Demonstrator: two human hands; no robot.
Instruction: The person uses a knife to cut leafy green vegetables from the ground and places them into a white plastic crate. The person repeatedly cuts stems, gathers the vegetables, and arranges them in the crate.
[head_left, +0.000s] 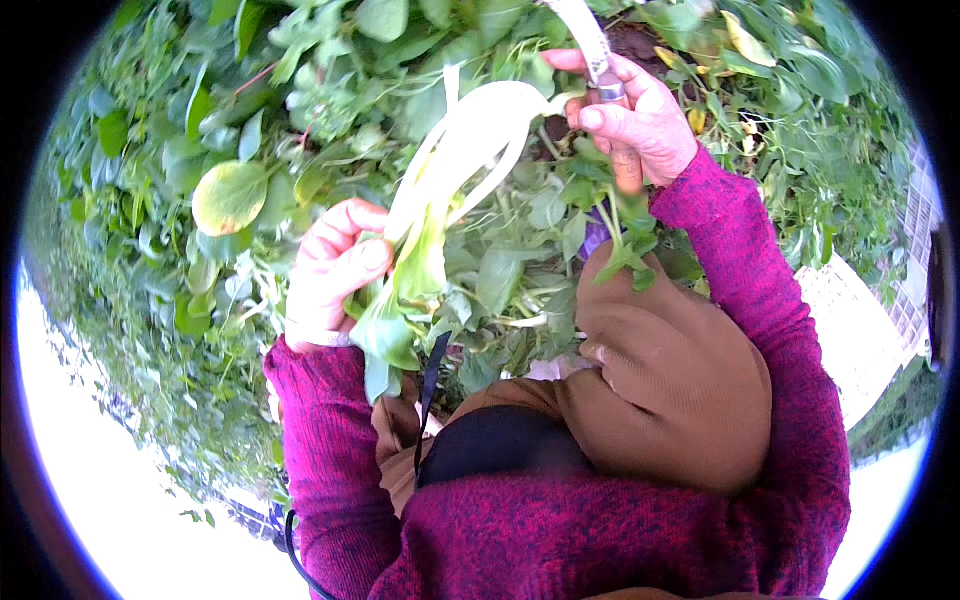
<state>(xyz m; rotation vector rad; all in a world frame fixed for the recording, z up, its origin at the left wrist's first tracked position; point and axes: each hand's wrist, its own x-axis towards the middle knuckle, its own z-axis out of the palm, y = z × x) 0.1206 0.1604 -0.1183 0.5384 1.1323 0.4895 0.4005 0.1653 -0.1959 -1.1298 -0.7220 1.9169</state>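
Note:
My left hand (337, 270) grips the leaves of a leafy green vegetable (472, 135) with thick pale stalks, between thumb and fingers. The plant's white base points up and right, close to the fingertips of my right hand (637, 120). That hand is closed around the wooden handle of a knife (589, 37), which has a metal collar; its pale, curved-looking blade points up, away from me, and its tip leaves the view at the top. A thin stub lies between the plant's base and my right fingertips; whether they pinch it I cannot tell.
Dense low leafy plants (502, 277) spread all around. A yellowing round leaf (229, 199) stands out at the left. My bent knee in brown trousers (675, 360) is below my right hand. Beyond my right sleeve are a pale flat surface (855, 330) and a latticed crate (919, 217).

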